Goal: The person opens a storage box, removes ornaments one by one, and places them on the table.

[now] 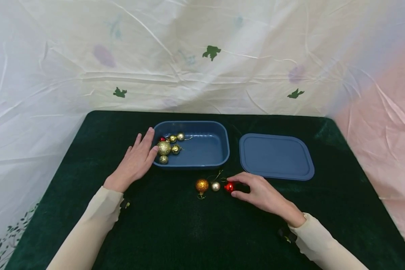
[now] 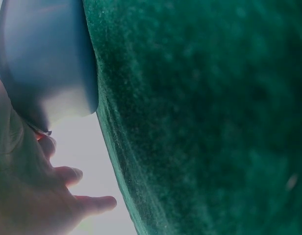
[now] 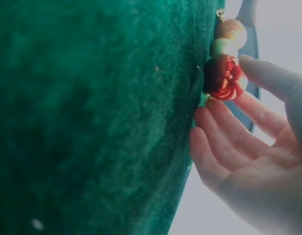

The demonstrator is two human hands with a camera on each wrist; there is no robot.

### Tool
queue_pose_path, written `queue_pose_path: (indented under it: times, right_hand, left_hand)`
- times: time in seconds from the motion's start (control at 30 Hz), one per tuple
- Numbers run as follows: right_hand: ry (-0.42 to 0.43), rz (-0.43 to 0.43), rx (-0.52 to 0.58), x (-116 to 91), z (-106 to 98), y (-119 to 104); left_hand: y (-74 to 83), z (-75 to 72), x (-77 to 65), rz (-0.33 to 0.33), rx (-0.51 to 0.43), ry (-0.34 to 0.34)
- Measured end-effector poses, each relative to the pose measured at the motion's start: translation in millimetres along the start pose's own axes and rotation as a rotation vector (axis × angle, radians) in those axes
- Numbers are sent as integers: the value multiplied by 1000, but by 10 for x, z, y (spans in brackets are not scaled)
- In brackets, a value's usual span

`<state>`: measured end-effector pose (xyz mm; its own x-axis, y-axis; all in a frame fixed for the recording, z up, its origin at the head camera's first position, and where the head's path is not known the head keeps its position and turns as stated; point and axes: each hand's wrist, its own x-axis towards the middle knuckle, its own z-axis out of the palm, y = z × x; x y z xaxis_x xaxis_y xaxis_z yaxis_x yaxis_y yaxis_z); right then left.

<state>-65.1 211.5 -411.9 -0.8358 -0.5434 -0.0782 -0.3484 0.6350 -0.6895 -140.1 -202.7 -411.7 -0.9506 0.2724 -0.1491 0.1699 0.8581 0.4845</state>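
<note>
Red bauble point(image 1: 229, 187) is glossy, smooth; orange bauble point(image 1: 201, 185) rough with glitter. Box point(image 1: 202, 150) looks smooth plastic, lid point(image 1: 276, 156) matt. Table cover point(image 1: 189, 232) is velvety cloth, backdrop point(image 1: 249, 75) creased fabric.

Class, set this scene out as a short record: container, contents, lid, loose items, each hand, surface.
Container: open blue rectangular box
Contents: at least six gold, pale and red ornament balls, grouped at the box's left end
Lid: flat blue rounded-rectangle lid, off, right of the box
Loose items: glittery orange-gold ball, small pearly ball, shiny red ball
Left hand: touches the box's left end
Right hand: fingers and thumb around the shiny red ball
Surface: dark green cloth
</note>
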Motion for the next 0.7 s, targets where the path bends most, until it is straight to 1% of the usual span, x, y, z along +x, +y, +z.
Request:
queue_pose_path:
  times: [0.07, 0.13, 0.23, 0.33, 0.43, 0.5, 0.6, 0.7]
  right_hand:
    - [12, -4, -20, -14, -15, -19]
    - [41, -11, -40, -28, -40, -52]
    - [112, -43, -45, -26, -88, -117]
    - [196, -100, -27, 10, -131, -196]
    - [272, -160, -8, 87, -159, -279]
    - [307, -196, 4, 157, -176, -345]
    - [333, -244, 19, 286, -208, -464]
    - [331, -290, 30, 434, -243, -595]
  left_hand:
    - [1, 0, 1, 0, 1, 1]
    - [2, 0, 1, 2, 1, 4]
    - [4, -3, -4, -4, 5, 4]
    - [13, -11, -13, -11, 7, 2]
    - [19, -17, -19, -15, 6, -1]
    - [20, -16, -21, -14, 3, -2]
    - [17, -10, -20, -10, 0, -2]
    - [10, -1, -16, -6, -3, 2]
